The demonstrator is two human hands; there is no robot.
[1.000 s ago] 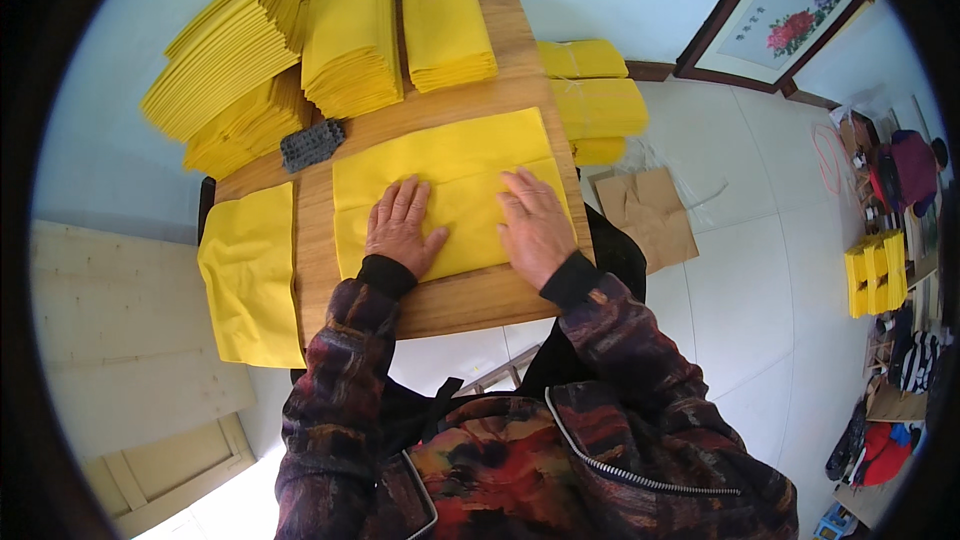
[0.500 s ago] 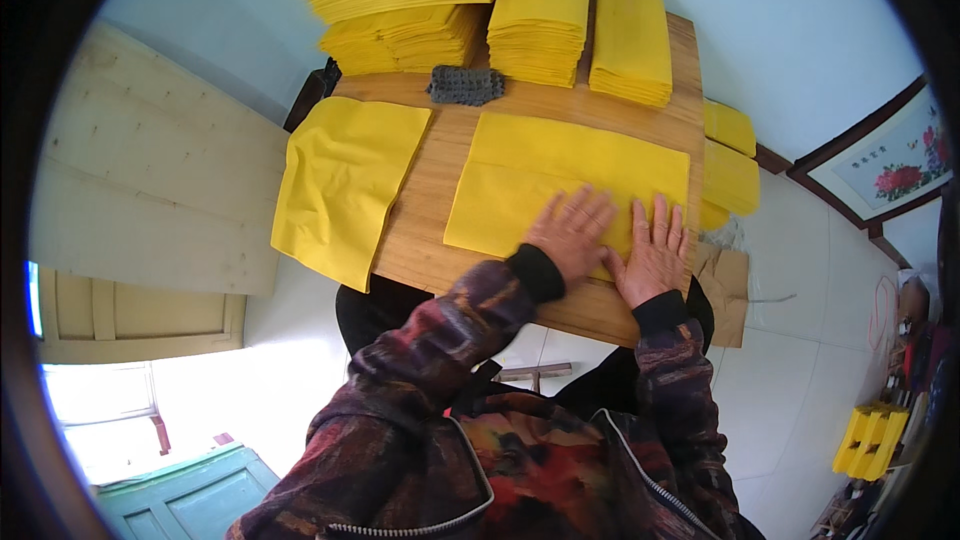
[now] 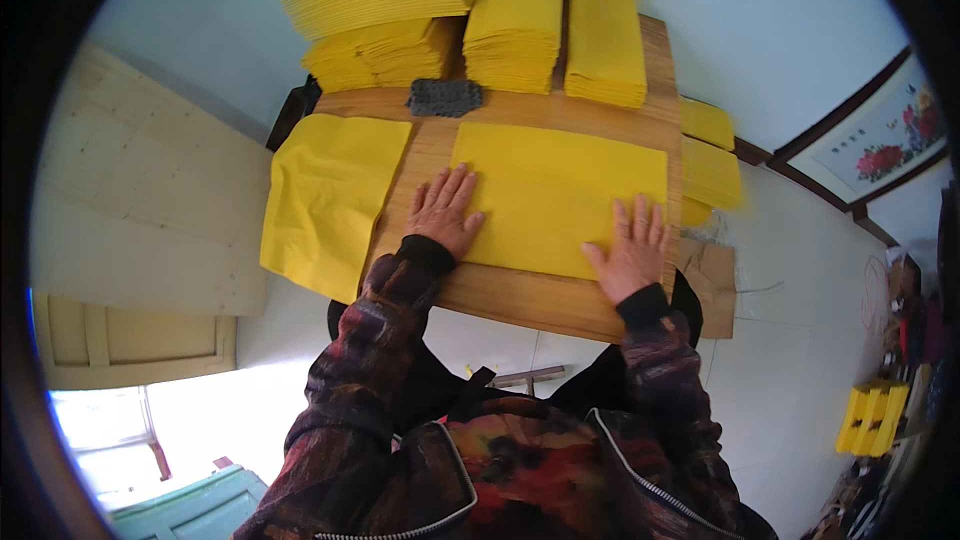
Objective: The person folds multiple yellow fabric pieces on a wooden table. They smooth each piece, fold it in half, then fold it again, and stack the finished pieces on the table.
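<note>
Yellow sheet lying flat on the wooden table, its long side facing the seated person. The left hand, palm down with fingers extended, rests at the sheet's left edge, grasping nothing. The right hand, likewise unclenched, thumb apart, lies on the near right corner. To the left, a creased sheet overhangs the table's side. Behind, from where I stand: a dark grey pad, a tall stack, and a lower stack, all upon the tabletop.

Right fingers on yellow sheet
</note>
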